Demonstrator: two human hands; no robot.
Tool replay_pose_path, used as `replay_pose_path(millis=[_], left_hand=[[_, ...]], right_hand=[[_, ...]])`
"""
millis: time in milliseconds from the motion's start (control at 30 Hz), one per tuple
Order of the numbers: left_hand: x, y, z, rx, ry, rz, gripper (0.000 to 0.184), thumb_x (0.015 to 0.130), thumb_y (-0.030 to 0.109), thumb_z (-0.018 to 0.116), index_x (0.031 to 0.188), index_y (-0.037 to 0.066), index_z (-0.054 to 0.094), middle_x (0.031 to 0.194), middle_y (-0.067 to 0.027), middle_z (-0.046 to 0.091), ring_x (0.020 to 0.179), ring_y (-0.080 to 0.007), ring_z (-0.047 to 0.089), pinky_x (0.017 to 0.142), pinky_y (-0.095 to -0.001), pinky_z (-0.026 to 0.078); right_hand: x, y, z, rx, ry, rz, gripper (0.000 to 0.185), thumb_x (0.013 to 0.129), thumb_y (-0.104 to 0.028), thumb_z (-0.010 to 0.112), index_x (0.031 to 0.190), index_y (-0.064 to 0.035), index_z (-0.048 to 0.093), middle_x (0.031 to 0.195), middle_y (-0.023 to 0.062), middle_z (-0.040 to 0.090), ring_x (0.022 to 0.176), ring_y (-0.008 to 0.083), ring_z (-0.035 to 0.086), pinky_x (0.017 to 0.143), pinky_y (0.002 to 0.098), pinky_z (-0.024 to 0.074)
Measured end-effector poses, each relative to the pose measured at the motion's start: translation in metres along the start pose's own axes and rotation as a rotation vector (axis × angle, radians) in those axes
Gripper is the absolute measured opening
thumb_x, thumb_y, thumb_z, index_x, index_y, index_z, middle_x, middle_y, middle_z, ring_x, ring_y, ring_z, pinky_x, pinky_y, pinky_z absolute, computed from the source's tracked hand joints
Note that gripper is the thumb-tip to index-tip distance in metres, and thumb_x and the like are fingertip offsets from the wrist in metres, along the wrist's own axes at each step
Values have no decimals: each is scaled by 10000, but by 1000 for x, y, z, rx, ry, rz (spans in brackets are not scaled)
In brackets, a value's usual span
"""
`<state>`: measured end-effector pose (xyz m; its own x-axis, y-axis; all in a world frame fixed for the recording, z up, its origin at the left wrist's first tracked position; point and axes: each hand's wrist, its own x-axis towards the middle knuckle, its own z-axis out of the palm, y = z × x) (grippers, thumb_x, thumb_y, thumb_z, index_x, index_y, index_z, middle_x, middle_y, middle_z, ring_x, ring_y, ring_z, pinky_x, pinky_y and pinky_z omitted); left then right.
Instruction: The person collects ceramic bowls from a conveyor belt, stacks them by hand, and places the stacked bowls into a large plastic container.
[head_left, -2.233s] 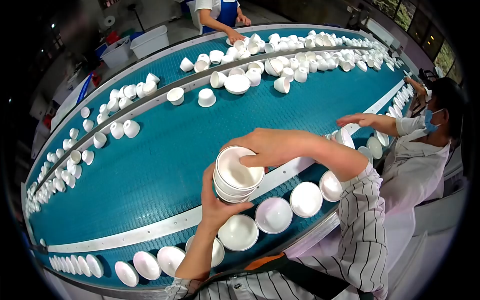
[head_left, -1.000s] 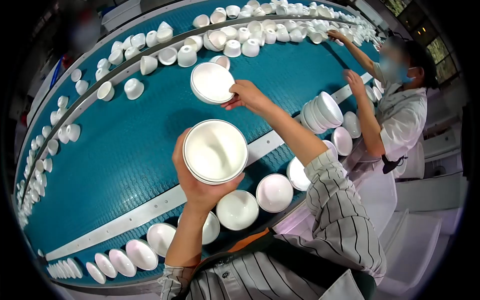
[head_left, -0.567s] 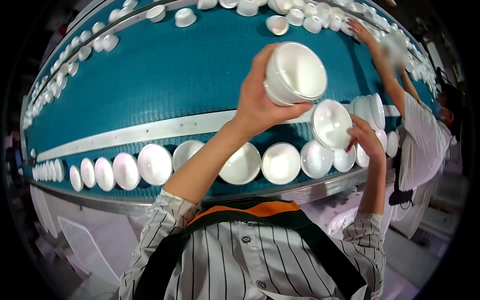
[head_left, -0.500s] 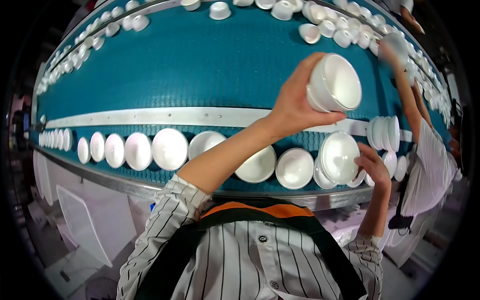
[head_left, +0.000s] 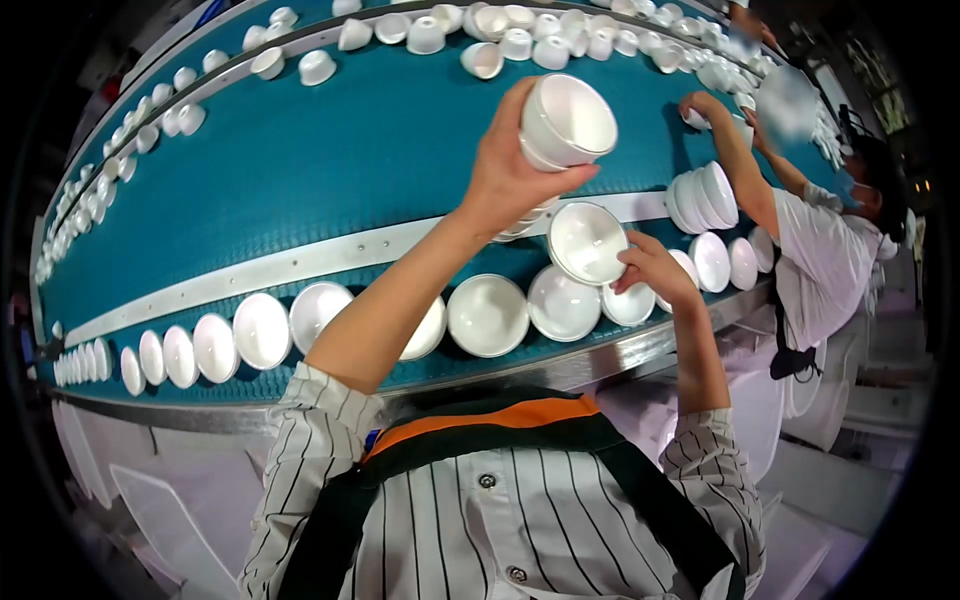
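Note:
My left hand [head_left: 508, 165] is raised over the conveyor, its fingers wrapped round a short stack of nested white cups [head_left: 572, 118] tilted with the opening toward me. Lower and to the right, my right hand [head_left: 660, 272] pinches the rim of a white bowl [head_left: 587, 243], held tilted above the near row. Just under it stand other white bowls, among them one bowl [head_left: 564, 303] and another bowl [head_left: 488, 315] to its left. Part of a further stack behind my left wrist is mostly hidden.
A pale divider rail [head_left: 300, 262] splits the teal belt [head_left: 260, 170]; the row of bowls runs along the near metal edge [head_left: 600, 362]. A bowl stack [head_left: 702, 198] leans at right. Many small cups [head_left: 425, 36] lie at the far side. A co-worker [head_left: 825, 245] reaches over the belt.
The view has turned, so the belt and bowls appear shifted. My left hand still holds the cups; my right hand and its bowl appear further left. The co-worker's arms are at a different spot.

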<state>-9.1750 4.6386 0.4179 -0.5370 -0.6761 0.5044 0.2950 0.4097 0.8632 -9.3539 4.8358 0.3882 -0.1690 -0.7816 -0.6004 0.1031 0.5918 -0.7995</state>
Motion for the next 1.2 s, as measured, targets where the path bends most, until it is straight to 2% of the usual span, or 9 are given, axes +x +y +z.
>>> replay_pose_path(millis=[133, 400, 533, 567, 667, 767, 1000, 1100, 1200], left_hand=[[1, -2, 21, 78, 19, -8, 854, 621, 178, 844, 1307, 73, 346, 1214, -122, 520, 1105, -238, 548, 916, -343, 467], [12, 0, 56, 114, 8, -90, 869, 625, 168, 837, 1321, 65, 326, 1253, -129, 481, 1143, -245, 517, 958, -360, 438], [11, -12, 78, 68, 3, -100, 913, 596, 211, 852, 1324, 49, 325, 1249, -147, 478, 1148, -265, 511, 967, -371, 425], [12, -15, 83, 84, 2, -93, 916, 594, 218, 852, 1324, 50, 326, 1248, -150, 478, 1147, -271, 512, 965, -374, 426], [18, -20, 101, 75, 2, -89, 913, 588, 239, 854, 1319, 49, 340, 1240, -151, 479, 1142, -283, 511, 957, -378, 425], [18, -25, 114, 125, -50, -81, 970, 574, 162, 862, 1345, 47, 285, 1266, -129, 446, 1179, -245, 480, 992, -375, 411], [18, -26, 148, 217, -72, -29, 1036, 510, 165, 902, 1324, 31, 276, 1268, -155, 435, 1137, -265, 507, 945, -396, 441], [27, -27, 160, 215, -80, -11, 1030, 505, 198, 907, 1310, 30, 288, 1261, -183, 436, 1114, -292, 518, 926, -413, 443], [33, -36, 177, 222, -54, 17, 1035, 498, 214, 910, 1306, 30, 290, 1259, -184, 434, 1121, -294, 513, 930, -416, 438]], right_hand=[[42, 22, -54, -51, 162, 52, 438, 816, -118, 442, 1200, 92, 436, 909, 210, 633, 708, 259, 671, 628, 339, 573], [85, 45, -140, -101, 89, 144, 486, 840, -42, 454, 1296, 96, 354, 955, 252, 620, 728, 315, 677, 648, 366, 589], [81, 20, -162, -685, 199, 157, 448, 866, -173, 553, 1245, 50, 470, 911, 224, 655, 778, 296, 679, 625, 380, 562], [93, 30, -177, -1213, 386, -123, 448, 847, -274, 595, 1205, -11, 536, 924, 203, 663, 854, 329, 656, 712, 431, 523], [126, -17, -182, -1053, 493, -224, 467, 821, -339, 612, 1181, -48, 554, 973, 197, 655, 928, 367, 616, 806, 459, 479], [178, -58, -174, -1070, 476, -381, 439, 822, -222, 618, 1211, -48, 512, 1047, 200, 620, 977, 352, 592, 793, 441, 486], [391, -122, -176, -1390, 809, -1201, 408, 757, -101, 601, 1164, -90, 563, 1083, 145, 575, 1081, 302, 530, 840, 401, 467], [440, -130, -173, -1413, 735, -1205, 294, 760, -100, 587, 1050, -110, 626, 1059, 140, 590, 1058, 284, 546, 816, 402, 474], [418, -143, -177, -1460, 611, -917, 276, 781, -101, 565, 1044, -156, 625, 1022, 104, 603, 1009, 267, 575, 759, 401, 497]])
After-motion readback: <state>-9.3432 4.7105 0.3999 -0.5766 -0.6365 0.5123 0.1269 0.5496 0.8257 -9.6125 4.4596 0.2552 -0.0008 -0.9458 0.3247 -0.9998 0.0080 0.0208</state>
